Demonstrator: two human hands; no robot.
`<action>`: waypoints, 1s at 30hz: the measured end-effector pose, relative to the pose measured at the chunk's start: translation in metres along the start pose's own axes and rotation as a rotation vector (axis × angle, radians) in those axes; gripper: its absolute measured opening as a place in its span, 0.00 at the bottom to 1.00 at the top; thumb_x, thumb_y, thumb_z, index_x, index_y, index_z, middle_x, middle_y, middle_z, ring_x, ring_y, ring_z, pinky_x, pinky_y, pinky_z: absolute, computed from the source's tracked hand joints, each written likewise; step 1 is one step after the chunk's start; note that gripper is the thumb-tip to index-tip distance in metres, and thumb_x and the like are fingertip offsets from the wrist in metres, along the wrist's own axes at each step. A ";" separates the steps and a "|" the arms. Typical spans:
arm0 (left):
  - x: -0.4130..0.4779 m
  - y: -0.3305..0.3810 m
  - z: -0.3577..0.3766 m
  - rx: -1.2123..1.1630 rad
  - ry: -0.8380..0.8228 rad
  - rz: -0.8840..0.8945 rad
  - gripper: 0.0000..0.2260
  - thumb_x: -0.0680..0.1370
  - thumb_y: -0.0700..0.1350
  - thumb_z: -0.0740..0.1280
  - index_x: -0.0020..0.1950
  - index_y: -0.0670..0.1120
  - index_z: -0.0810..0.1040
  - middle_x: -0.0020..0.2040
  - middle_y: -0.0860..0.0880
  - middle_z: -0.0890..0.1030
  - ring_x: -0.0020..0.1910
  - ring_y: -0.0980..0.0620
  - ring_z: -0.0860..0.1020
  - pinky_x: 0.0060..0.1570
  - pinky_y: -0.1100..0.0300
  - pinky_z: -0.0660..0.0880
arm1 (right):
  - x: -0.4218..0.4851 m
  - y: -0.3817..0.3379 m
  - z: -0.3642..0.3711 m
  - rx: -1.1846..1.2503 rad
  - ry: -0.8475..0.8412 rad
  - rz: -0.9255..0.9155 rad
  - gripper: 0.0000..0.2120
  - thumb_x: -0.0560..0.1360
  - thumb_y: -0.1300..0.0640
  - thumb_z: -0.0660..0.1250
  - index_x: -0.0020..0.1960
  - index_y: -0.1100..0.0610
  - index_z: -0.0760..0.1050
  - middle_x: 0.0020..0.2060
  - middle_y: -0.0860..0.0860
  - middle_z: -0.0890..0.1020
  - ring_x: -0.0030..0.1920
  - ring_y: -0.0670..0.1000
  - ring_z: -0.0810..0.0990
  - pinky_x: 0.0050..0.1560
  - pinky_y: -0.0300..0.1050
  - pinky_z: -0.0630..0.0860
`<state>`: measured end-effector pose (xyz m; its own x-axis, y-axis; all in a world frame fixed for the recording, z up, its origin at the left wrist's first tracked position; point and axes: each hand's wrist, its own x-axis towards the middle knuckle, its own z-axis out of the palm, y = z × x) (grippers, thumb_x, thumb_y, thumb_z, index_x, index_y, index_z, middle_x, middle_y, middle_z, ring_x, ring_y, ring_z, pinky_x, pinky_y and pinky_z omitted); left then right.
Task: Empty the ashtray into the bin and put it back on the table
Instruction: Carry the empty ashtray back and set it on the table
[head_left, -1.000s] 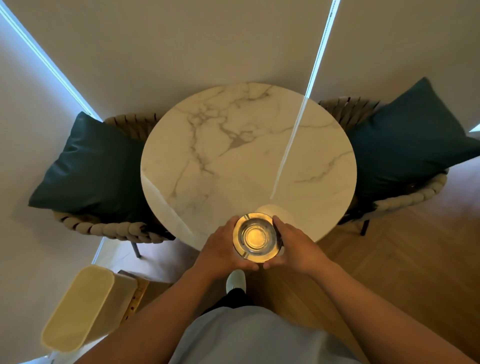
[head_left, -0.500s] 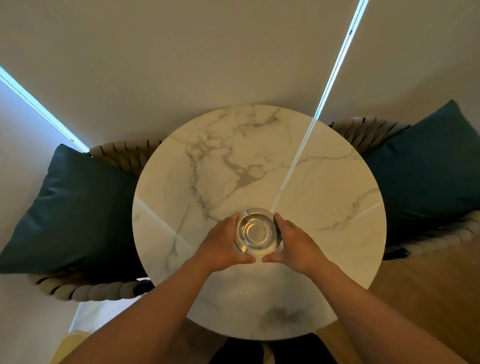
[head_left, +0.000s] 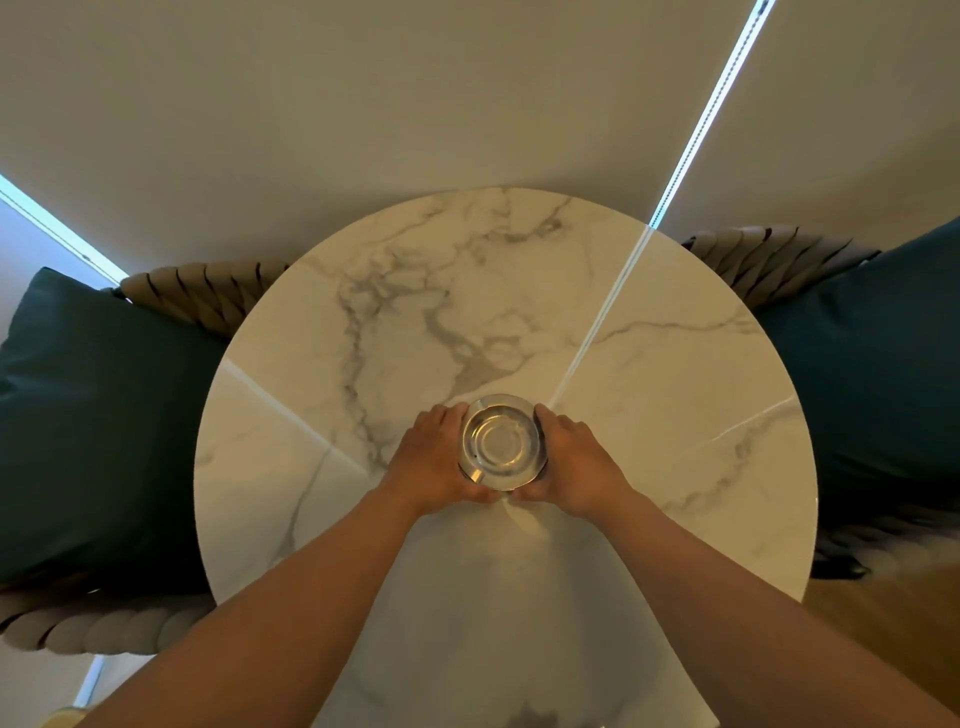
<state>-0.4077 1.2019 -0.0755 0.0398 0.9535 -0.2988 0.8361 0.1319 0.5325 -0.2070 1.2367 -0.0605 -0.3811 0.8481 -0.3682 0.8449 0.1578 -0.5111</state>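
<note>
A round clear glass ashtray sits low over the middle of the round white marble table; nothing shows inside it. My left hand cups its left side and my right hand cups its right side, fingers wrapped around the rim. Whether its base touches the tabletop, I cannot tell. Only a sliver of the cream bin shows at the bottom left corner.
Two woven rope chairs flank the table, each with a dark teal cushion: the left cushion, the right cushion. A pale blind with a bright light slit hangs behind. Wooden floor shows at the lower right.
Both hands carried the ashtray from the table's near edge out to its middle. The view moved forward over the table, and the bin slid almost out of view at the bottom left.
</note>
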 end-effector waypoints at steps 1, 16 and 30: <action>0.004 -0.002 0.001 0.018 0.004 -0.004 0.52 0.57 0.59 0.84 0.75 0.47 0.65 0.65 0.47 0.72 0.62 0.44 0.70 0.63 0.49 0.71 | 0.004 0.002 0.002 -0.013 0.006 0.003 0.53 0.59 0.44 0.82 0.75 0.55 0.57 0.62 0.55 0.73 0.61 0.59 0.71 0.60 0.55 0.73; 0.026 -0.015 -0.003 0.125 -0.027 0.016 0.56 0.53 0.62 0.82 0.76 0.54 0.60 0.61 0.50 0.68 0.59 0.46 0.68 0.59 0.52 0.70 | 0.023 0.007 0.006 -0.139 0.065 -0.057 0.57 0.55 0.33 0.78 0.75 0.52 0.57 0.61 0.53 0.67 0.59 0.56 0.66 0.61 0.51 0.69; 0.005 -0.017 0.008 0.096 0.059 -0.070 0.52 0.54 0.68 0.78 0.73 0.54 0.62 0.62 0.53 0.69 0.62 0.49 0.68 0.63 0.53 0.68 | 0.033 0.015 -0.008 -0.265 0.003 -0.062 0.56 0.58 0.39 0.79 0.77 0.50 0.52 0.63 0.54 0.66 0.61 0.58 0.65 0.60 0.52 0.69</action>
<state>-0.4168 1.2019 -0.0923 -0.0505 0.9576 -0.2836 0.8841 0.1750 0.4332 -0.2038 1.2714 -0.0744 -0.4346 0.8341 -0.3396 0.8888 0.3362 -0.3116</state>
